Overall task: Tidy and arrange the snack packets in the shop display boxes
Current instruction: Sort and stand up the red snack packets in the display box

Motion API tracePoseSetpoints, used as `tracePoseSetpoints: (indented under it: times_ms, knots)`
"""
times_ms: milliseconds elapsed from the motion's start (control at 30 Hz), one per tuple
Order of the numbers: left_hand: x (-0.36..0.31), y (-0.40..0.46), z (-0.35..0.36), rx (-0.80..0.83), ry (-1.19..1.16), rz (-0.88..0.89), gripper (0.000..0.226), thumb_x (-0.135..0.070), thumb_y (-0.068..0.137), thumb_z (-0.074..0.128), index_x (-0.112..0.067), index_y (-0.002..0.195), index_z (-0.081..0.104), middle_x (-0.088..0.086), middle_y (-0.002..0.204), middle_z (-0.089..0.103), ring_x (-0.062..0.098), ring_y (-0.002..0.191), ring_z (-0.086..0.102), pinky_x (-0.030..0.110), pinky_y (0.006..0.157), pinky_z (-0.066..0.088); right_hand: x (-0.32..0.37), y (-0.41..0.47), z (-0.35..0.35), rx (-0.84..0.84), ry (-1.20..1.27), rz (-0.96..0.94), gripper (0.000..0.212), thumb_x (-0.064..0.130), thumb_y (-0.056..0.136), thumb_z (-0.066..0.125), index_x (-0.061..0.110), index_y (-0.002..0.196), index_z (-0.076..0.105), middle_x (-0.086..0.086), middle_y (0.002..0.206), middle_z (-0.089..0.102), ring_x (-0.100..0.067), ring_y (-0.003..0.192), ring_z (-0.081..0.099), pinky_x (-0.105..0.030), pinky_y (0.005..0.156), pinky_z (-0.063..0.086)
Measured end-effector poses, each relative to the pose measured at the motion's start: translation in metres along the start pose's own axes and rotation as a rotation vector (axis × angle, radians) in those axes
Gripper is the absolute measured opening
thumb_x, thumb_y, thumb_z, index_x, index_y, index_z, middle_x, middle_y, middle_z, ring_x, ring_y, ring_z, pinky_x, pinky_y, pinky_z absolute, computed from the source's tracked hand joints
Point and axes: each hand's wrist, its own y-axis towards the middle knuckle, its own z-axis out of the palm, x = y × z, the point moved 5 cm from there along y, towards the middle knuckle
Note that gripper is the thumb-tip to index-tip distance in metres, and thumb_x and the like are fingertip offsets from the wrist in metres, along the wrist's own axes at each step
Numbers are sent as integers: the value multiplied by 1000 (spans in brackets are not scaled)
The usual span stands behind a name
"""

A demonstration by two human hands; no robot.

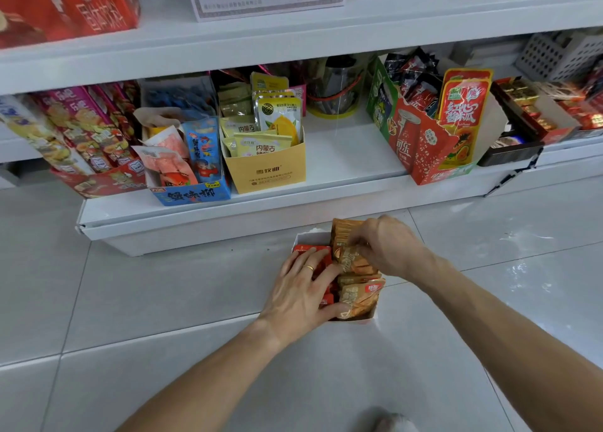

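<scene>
On the tiled floor before the bottom shelf (326, 167): one white display box (308, 237), two rows. Our left hand (301, 289) lies flat, fingers straight, on the red packets (310, 250); our right hand (388, 247) pinches an orange packet (350, 258). We should seat it upright, edges aligned (orange visible: about five; red: uncountable).

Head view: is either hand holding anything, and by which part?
The right hand pinches an orange packet by its upper edge in the white box. The left hand lies flat on the red packets, gripping nothing.
</scene>
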Motion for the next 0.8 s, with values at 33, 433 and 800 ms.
tracePoseSetpoints:
  times_ms: [33, 433, 800]
  knots:
    - [-1, 1, 1, 6, 33, -4, 63, -73, 89, 47, -32, 137, 47, 6, 150, 46, 27, 141, 41, 49, 120, 30, 0, -1, -2, -24, 8, -22, 24, 20, 92, 59, 27, 109, 75, 2, 101, 75, -24, 95, 66, -36, 82, 56]
    - [47, 0, -19, 334, -302, -38, 131, -80, 51, 79, -40, 156, 11, -11, 164, 16, 9, 149, 17, 33, 123, 20, -2, -63, 32, -165, 255, 27, 51, 50, 85, 67, 30, 131, 59, 7, 124, 62, -20, 106, 58, -41, 81, 55]
    - [53, -9, -8, 392, -232, -54, 84, -70, 92, 46, -46, 156, -2, -17, 164, -5, 18, 146, 29, 41, 108, 47, -3, -51, 49, -10, 142, 56, 55, 41, 79, 73, 28, 127, 49, 8, 126, 52, -19, 108, 51, -30, 80, 49]
